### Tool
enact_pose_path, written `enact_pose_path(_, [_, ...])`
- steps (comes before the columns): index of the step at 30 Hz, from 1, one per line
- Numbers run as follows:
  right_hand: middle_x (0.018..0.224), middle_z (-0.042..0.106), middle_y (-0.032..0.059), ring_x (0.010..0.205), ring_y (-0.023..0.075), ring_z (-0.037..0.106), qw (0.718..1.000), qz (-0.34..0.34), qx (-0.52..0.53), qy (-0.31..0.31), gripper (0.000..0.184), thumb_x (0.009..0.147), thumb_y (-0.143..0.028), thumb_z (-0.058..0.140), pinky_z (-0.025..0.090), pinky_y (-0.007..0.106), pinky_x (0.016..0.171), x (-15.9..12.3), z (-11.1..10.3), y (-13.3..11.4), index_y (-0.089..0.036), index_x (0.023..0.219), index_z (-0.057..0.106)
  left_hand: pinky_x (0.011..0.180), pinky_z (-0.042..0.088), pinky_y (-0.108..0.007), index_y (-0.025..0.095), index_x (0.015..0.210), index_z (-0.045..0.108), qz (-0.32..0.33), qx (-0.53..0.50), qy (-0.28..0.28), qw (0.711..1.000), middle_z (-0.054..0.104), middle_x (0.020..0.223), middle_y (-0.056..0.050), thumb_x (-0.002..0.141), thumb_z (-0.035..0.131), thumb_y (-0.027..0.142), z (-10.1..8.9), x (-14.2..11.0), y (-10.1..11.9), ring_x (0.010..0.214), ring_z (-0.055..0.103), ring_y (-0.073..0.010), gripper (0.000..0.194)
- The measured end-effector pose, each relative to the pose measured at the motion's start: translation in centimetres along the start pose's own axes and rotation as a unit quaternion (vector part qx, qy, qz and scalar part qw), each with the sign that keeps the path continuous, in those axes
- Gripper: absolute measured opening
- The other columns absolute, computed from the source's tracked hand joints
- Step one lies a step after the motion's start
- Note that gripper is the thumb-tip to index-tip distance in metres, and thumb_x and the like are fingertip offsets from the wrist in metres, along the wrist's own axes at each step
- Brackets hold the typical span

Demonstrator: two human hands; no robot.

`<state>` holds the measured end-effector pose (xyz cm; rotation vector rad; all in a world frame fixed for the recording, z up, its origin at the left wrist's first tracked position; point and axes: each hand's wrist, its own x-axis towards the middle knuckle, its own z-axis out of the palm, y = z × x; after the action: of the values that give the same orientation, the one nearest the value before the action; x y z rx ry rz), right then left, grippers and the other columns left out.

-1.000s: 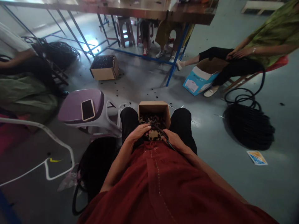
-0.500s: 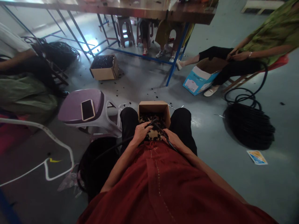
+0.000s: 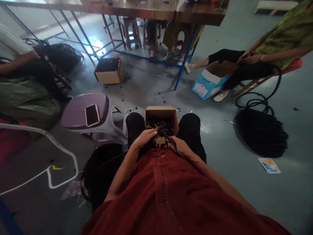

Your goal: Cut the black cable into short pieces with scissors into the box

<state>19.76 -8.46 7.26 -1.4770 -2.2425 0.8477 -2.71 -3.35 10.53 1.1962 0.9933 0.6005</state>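
Left hand: fingers pinched on a black tube. Right hand: clamped round a dark tool, probably cutters. Tube: above the box, between the knees. Step, as judged: snipping; next move calls for the tube steady between the blades. Box: scattered black bits. Beyond: second box, filled with black pieces; blue box, contents not discernible.

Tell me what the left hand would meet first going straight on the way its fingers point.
For the left hand, probably the dark tool held by the right hand, though depth is unclear.
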Motion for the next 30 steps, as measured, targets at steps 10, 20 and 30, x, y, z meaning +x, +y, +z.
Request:
enact_pose_path(10, [0.095, 0.06, 0.0074, 0.082, 0.0167, 0.056, 1.0, -0.003, -0.002, -0.002, 0.029, 0.084, -0.03, 0.042, 0.043, 0.027, 0.074, -0.05, -0.1, -0.36, -0.018, 0.109, 0.05, 0.058, 0.039, -0.021, 0.01, 0.083, 0.058, -0.02, -0.064, -0.044, 0.997, 0.057, 0.074, -0.001, 0.072, 0.058, 0.043, -0.51, 0.11, -0.01, 0.056, 0.046, -0.0057, 0.035])
enact_pose_path(20, [0.095, 0.061, 0.0082, 0.081, 0.0168, 0.057, 1.0, -0.011, -0.009, 0.006, 0.028, 0.084, -0.029, 0.041, 0.043, 0.028, 0.073, -0.09, 0.08, -0.2, -0.017, 0.107, 0.05, 0.059, 0.04, -0.022, 0.009, 0.08, 0.058, -0.021, -0.049, -0.089, 0.995, 0.059, 0.076, -0.003, 0.073, 0.056, 0.048, -0.83, 0.05, 0.29, 0.057, 0.048, -0.0066, 0.04])
enact_pose_path(30, [0.095, 0.061, 0.0077, 0.083, 0.017, 0.057, 1.0, -0.008, -0.014, -0.013, 0.029, 0.084, -0.028, 0.04, 0.043, 0.028, 0.074, 0.02, 0.24, 0.15, -0.017, 0.109, 0.048, 0.056, 0.037, -0.02, 0.009, 0.077, 0.057, -0.019, -0.042, -0.079, 0.996, 0.057, 0.073, -0.002, 0.074, 0.055, 0.048, -0.79, 0.05, 0.26, 0.056, 0.045, -0.0059, 0.039])
